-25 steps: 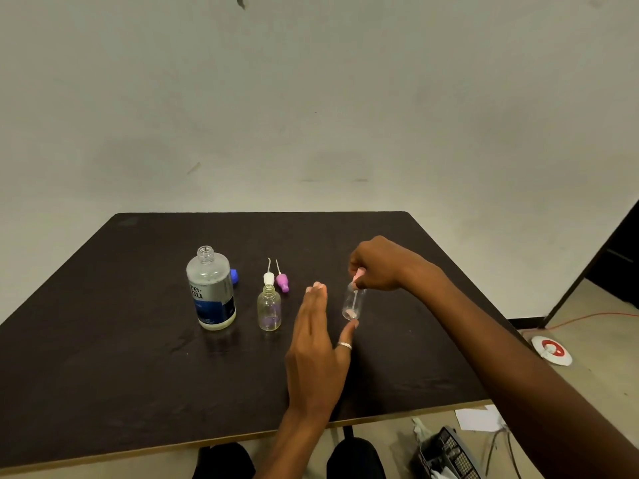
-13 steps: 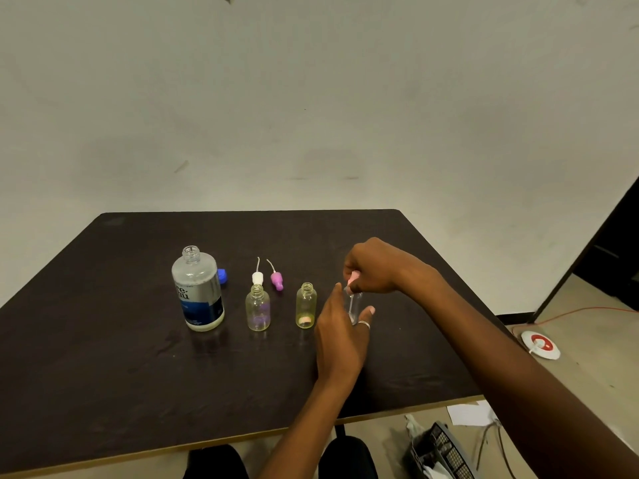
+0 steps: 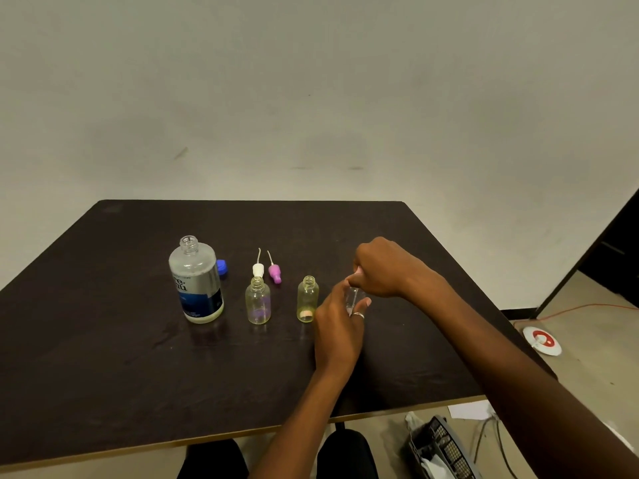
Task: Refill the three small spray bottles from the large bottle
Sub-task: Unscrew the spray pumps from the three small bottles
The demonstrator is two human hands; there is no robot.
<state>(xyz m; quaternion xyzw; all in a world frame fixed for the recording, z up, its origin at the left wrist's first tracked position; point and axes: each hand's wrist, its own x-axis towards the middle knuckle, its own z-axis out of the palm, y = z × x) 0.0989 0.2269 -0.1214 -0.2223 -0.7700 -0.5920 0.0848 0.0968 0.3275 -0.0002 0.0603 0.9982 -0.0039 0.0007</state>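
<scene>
At centre right of the frame, left hand (image 3: 337, 328) gripping the third small bottle (image 3: 354, 299) upright on the table (image 3: 103, 357), right hand (image 3: 383, 267) pinching its pink spray top (image 3: 358, 270): best lifted straight, dip tube clear; large bottle (image 3: 196, 281) uncapped, left of centre.

large bottle (image 3: 196, 283) uncapped, two small bottles (image 3: 257, 301) open

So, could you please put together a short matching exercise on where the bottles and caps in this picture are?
Things:
1. large bottle
2. blue cap
3. purple spray top
4. third small bottle

Places or states:
A. held between both hands
B. lying behind the two open small bottles
C. standing uncapped at the left
D. lying just behind the large bottle

Pairs: 1-C, 2-D, 3-B, 4-A
</scene>
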